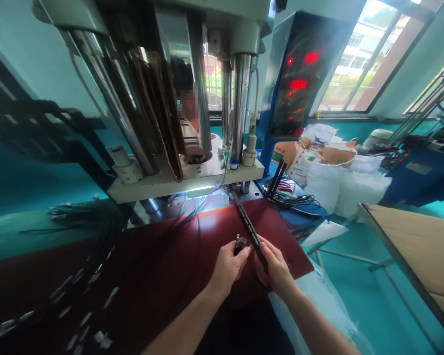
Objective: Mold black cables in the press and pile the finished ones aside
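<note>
A vertical press with polished steel columns (240,108) occupies the forward view, with a red-lit digital control panel (299,74) on its right and a co-worker (187,106) visible behind the columns. White woven sacks (340,182) stand further right, beyond a blue bench (299,217) carrying bundled black cables (288,199). A dark red mat (203,236) covers the work surface before the press. Both hands are raised over the mat. The left hand (227,266) is closed at the fingertips on a small metal fitting (240,241), partly hidden. The right hand (276,268) is closed around the near end of a long black slotted bar (248,224), which slants toward the press base, just beside the fitting.
</note>
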`<state>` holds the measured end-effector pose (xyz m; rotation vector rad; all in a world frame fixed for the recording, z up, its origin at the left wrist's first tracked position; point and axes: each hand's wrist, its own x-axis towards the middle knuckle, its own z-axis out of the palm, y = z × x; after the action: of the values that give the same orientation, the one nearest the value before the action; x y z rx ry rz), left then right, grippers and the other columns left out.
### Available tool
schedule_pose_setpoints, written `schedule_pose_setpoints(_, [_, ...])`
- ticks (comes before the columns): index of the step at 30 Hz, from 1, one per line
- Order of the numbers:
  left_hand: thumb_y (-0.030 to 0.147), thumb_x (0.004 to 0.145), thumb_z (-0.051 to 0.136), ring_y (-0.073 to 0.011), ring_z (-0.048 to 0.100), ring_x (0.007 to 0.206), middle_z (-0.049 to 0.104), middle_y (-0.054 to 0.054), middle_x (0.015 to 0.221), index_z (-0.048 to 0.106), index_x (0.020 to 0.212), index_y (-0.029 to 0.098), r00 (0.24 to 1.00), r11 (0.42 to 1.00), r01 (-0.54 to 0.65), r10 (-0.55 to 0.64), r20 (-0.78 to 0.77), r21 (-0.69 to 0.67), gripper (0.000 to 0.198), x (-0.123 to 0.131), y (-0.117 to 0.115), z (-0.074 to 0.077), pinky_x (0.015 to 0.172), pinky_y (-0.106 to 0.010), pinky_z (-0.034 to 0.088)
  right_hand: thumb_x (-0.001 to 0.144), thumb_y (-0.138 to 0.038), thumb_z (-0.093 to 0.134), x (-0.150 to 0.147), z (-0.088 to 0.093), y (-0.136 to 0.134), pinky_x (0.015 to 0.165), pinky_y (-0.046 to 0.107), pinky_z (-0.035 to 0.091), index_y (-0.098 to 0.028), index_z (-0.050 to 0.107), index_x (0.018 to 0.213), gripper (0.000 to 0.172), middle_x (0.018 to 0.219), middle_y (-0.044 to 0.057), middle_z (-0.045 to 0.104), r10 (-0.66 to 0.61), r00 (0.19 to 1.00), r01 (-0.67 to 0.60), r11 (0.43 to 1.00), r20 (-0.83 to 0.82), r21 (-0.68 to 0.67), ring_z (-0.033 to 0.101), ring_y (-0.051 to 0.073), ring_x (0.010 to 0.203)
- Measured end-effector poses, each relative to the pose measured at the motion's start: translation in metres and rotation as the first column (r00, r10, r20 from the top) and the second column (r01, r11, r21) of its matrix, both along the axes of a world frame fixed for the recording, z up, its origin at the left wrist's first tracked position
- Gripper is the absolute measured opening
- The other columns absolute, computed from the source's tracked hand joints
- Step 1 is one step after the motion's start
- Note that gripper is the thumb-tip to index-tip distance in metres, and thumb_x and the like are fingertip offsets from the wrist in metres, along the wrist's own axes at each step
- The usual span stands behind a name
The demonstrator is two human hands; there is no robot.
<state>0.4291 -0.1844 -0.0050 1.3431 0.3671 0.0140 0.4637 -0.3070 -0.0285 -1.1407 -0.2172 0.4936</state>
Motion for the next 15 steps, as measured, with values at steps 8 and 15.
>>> schedule_pose_setpoints(8, [0.021,0.068,0.056,-0.0163,0.058,0.07,0.066,-0.004,0.075,0.063,0.081,0.013,0.985,0.894,0.008,-0.084,0.15,0.449,0.017,0.0003,-0.0067,0.0068,0.068,-0.025,0.042,0.084,-0.045,0.048,-0.0015,-0.0056,0.0003,0.022,0.013,0.026,-0.01,0.039,0.127,0.056,0.033,-0.01,0.038,-0.012,1.0,0.014,0.997,0.019,-0.08,0.026,0.005,0.023])
schedule_pose_setpoints(15, [0.022,0.071,0.052,-0.0151,0.058,0.069,0.065,-0.003,0.075,0.061,0.081,0.015,0.976,0.859,-0.091,-0.023,0.217,0.503,0.015,0.0021,-0.0057,-0.0022,0.067,-0.024,0.042,0.086,-0.042,0.047,-0.0011,-0.0061,-0.0004,0.022,0.012,0.026,-0.009,0.041,0.125,0.052,0.034,-0.011,0.036,0.006,0.999,-0.003,0.997,0.037,-0.073,0.025,0.004,0.023])
